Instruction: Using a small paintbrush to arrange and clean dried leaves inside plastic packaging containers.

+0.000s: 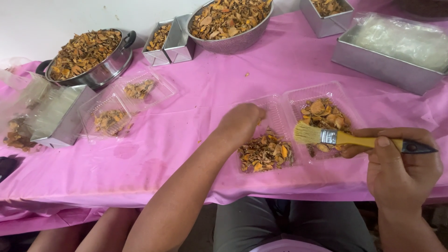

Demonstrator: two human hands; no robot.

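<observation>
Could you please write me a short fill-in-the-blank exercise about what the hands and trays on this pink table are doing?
1. The right hand holds a ____ with a yellow handle.
2. The left hand rests on a clear plastic ____ of dried slices.
3. The tablecloth is ____ in colour.
4. The round pot at the far left is filled with dried ____.

Missing words: brush; tray; pink; slices

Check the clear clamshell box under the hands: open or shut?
Open: the clamshell box lies spread flat, both halves holding dried slices.
</observation>
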